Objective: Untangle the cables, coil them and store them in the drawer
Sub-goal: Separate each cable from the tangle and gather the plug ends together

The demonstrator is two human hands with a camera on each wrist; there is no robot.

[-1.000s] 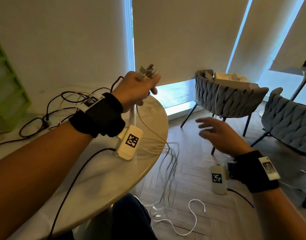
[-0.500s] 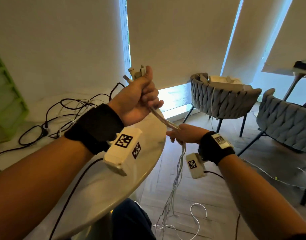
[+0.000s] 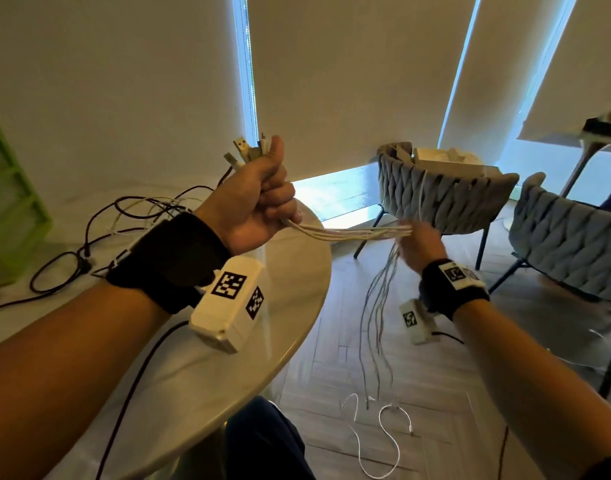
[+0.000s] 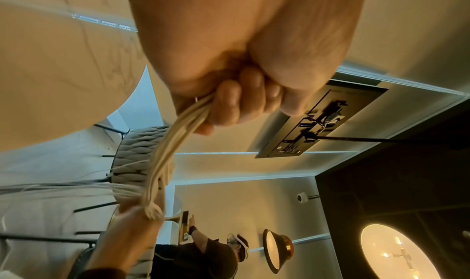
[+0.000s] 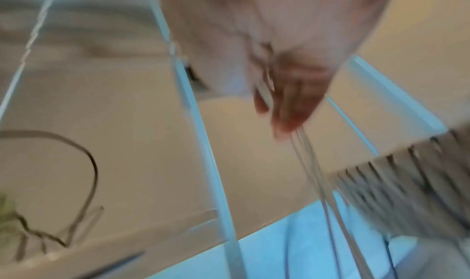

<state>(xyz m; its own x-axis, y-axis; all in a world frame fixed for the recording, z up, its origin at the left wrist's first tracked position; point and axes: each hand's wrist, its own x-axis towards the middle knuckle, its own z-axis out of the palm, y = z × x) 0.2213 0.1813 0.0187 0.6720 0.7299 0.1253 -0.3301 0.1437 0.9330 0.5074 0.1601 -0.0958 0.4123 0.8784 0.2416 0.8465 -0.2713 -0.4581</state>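
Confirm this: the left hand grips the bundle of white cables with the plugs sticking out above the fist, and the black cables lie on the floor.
One detail is wrong. The left hand does grip the white cables, plugs above the fist, but the black cables lie on the round table, not the floor. The head view shows this; only white cable ends reach the floor.

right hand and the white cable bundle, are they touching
Touching. In the left wrist view the white cable bundle runs from the left hand straight into the right hand, which closes on it; the head view agrees, though blurred there.
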